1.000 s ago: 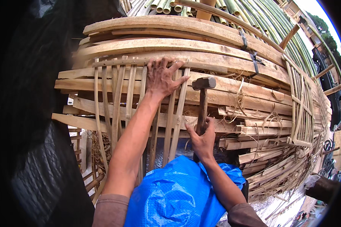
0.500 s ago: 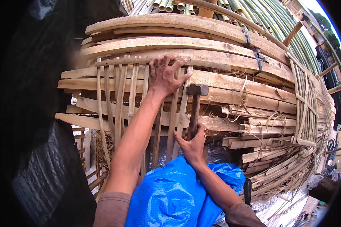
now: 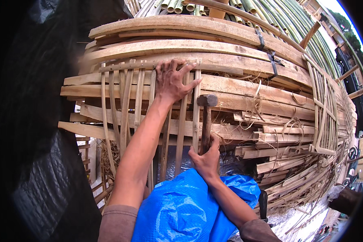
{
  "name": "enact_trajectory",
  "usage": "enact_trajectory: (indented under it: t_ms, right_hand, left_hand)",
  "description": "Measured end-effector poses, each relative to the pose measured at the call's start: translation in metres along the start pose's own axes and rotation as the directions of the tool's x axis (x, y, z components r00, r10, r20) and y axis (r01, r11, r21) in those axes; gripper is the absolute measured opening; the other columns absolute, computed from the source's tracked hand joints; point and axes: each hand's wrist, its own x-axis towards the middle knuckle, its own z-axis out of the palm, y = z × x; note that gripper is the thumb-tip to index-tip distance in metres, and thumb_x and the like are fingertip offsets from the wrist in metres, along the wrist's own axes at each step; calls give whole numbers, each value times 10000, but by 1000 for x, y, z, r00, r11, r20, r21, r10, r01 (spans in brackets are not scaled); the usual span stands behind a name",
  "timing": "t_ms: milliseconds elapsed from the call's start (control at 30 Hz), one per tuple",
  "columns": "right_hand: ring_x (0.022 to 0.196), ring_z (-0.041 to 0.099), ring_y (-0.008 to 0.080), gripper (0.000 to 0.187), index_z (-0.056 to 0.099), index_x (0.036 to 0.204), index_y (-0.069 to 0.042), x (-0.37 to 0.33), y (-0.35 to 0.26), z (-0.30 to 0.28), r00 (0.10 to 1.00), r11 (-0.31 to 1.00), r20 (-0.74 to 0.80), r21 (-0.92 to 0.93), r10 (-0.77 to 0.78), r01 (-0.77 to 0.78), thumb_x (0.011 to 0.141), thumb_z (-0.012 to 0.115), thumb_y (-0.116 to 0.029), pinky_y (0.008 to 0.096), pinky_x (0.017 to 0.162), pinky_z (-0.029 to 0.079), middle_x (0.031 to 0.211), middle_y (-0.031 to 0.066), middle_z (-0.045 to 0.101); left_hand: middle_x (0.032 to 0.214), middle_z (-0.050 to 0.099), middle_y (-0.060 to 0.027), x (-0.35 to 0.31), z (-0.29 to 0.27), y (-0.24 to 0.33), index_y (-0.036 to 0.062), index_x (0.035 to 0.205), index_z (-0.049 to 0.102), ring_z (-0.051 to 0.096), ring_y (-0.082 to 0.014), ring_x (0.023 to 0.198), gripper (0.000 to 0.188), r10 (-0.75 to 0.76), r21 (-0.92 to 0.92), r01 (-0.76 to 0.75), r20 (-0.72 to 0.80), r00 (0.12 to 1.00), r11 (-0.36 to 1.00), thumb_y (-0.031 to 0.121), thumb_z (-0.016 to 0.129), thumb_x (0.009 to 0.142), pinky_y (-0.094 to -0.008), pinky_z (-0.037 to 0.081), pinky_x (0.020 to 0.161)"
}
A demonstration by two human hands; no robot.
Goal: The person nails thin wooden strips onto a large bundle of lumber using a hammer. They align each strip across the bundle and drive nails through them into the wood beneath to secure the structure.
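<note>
Fingers spread and bent over the top bar, my left hand holds a slatted wooden frame. Its thin upright slats run down from one crossbar and lean across the stacked planks. In my right hand is a hammer, gripped low on its dark wooden handle. The hammer stands nearly upright with its metal head up, just right of the slat nearest my left thumb. The lower slat ends are partly hidden behind my left arm and a blue plastic sheet over my lap.
Long rough planks are stacked ahead, some bound with black straps. Split strips and curly shavings lie to the right, beside another slatted frame. Green bamboo poles lie beyond. Black sheeting hangs at left.
The frame's top right corner has shifted slightly left together with my left hand. The hammer head has dipped slightly, and my right thumb sits a little farther right. Both grips continue.
</note>
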Motion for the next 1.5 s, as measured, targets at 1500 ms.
enact_trajectory:
  t_ms: [1500]
  right_hand:
    - [766,689,326,376,527,1260,19,143,-80,-59,949,884,72,-348,-307,313,962,608,-197,402,675,500,858,232,680]
  left_hand:
    - [1218,521,-69,-1,1,-2,216,1285,597,437,-264,1217,766,-18,-12,19,32,999,1000,763,600,748,-543,208,1119]
